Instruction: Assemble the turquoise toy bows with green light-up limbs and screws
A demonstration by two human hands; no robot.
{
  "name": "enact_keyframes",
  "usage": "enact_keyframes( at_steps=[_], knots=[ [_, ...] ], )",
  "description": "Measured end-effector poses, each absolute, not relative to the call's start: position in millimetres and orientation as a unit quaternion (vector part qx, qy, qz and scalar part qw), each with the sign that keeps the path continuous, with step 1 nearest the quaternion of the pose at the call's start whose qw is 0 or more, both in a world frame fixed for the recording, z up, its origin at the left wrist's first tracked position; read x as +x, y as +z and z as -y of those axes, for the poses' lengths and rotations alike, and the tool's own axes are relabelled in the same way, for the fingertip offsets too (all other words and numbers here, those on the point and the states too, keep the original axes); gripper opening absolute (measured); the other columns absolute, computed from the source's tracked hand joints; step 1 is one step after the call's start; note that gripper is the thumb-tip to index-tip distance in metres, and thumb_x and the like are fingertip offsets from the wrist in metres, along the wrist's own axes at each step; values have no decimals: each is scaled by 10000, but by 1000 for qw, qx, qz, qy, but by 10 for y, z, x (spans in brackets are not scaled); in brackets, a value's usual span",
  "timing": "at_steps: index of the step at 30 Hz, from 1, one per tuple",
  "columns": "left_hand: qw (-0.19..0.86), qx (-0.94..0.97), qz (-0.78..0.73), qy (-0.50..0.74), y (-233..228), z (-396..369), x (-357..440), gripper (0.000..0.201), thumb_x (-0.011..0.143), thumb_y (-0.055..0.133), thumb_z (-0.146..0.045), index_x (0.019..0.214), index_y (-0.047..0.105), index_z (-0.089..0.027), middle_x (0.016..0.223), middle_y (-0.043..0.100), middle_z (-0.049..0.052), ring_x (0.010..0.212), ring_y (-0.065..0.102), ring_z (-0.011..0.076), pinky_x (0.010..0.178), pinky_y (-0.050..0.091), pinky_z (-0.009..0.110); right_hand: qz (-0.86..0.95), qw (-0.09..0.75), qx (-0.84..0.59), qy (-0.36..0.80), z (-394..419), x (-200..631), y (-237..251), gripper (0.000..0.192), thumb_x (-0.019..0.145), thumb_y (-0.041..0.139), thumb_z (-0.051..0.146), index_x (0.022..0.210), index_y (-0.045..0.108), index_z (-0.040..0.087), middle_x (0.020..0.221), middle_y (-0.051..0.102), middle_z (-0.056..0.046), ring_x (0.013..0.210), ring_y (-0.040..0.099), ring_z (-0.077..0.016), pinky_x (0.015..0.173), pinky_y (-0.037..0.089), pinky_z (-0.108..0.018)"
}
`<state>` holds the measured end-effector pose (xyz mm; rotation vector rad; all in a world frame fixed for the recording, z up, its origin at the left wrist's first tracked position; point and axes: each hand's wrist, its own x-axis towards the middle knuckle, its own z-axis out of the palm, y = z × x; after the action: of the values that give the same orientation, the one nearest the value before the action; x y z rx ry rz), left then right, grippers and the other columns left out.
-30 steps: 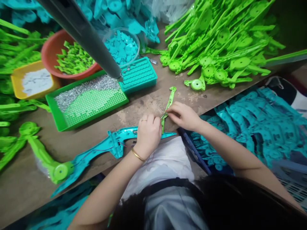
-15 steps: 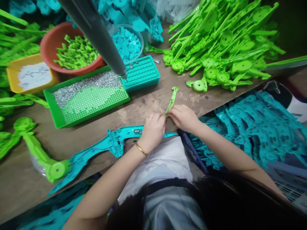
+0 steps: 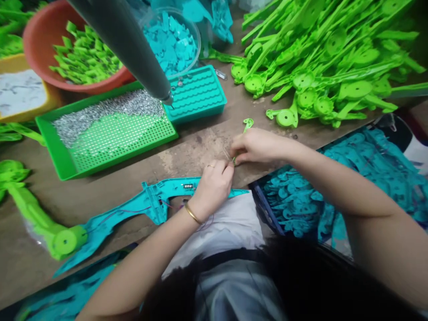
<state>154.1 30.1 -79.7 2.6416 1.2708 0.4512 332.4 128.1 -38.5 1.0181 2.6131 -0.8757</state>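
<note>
My right hand (image 3: 256, 146) pinches a slim green plastic strip (image 3: 247, 124), whose looped tip pokes out beyond my fingers. My left hand (image 3: 211, 186), with a ring and a gold bangle, touches the strip's near end with closed fingertips; what it grips is hidden. Under my left hand a long teal plastic shell (image 3: 157, 203) lies on the worn wooden table (image 3: 200, 149), with thin wires running along it.
A grey tool barrel (image 3: 127, 44) hangs above a green tray of small screws (image 3: 103, 131) and a teal tray (image 3: 197, 93). Behind stand a red bowl (image 3: 53, 76), a clear bowl (image 3: 177, 40) and a heap of green parts (image 3: 327, 58). A bin of teal parts (image 3: 334, 187) sits right.
My right hand has slid farther up the green strip, covering most of it. My left hand stays at its near end. The view has shifted downward.
</note>
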Motion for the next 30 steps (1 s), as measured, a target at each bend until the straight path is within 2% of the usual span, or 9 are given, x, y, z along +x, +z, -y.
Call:
enact_keyframes(
  at_steps=[3,6,8,12,17,22,30],
  knots=[
    [110,885,-425,153,-788,-305,1531,253,922,428,-151,1072,624,-95,939,627,120,867,545,227,776,471,331,-869,194,346,-297,-1440,3152,-291,131,737,712,282,840,733,204,724,665,-7,666,549,-140,569,280,-259],
    [133,872,-439,173,-790,-308,1524,255,931,420,-156,1083,620,-109,938,635,111,874,546,218,810,473,334,-850,223,368,-304,-1483,3058,-268,119,689,747,274,788,734,208,708,667,-10,668,559,-153,572,289,-273],
    [126,872,-441,171,-793,-307,1522,270,936,415,-164,1108,616,-111,939,637,111,875,547,219,810,470,337,-843,210,389,-306,-1440,3070,-271,141,684,759,279,801,728,208,749,680,-20,700,573,-169,584,299,-280],
    [63,897,-411,147,-795,-299,1529,298,927,419,-161,1124,624,-73,903,632,122,839,541,233,768,452,347,-847,141,433,-274,-1238,3207,-296,231,761,703,317,966,695,210,907,691,-41,797,593,-192,621,318,-284],
    [28,908,-402,113,-794,-267,1537,330,924,407,-149,1171,602,-49,943,634,142,845,530,248,769,430,372,-844,80,434,-304,-1089,3355,-370,233,824,638,292,1027,680,188,981,674,-49,816,577,-165,656,329,-266],
    [37,909,-400,111,-807,-258,1531,333,928,398,-146,1177,594,-43,964,636,150,856,526,250,764,428,379,-833,93,429,-337,-1168,3339,-375,180,839,592,228,968,711,184,874,692,-35,778,570,-158,666,324,-271],
    [55,902,-410,118,-805,-244,1528,342,922,398,-138,1196,582,-47,1003,633,155,874,517,249,786,424,379,-836,116,459,-277,-1114,3283,-343,178,833,568,278,925,707,216,877,691,-28,767,579,-170,608,286,-278]
  ],
)
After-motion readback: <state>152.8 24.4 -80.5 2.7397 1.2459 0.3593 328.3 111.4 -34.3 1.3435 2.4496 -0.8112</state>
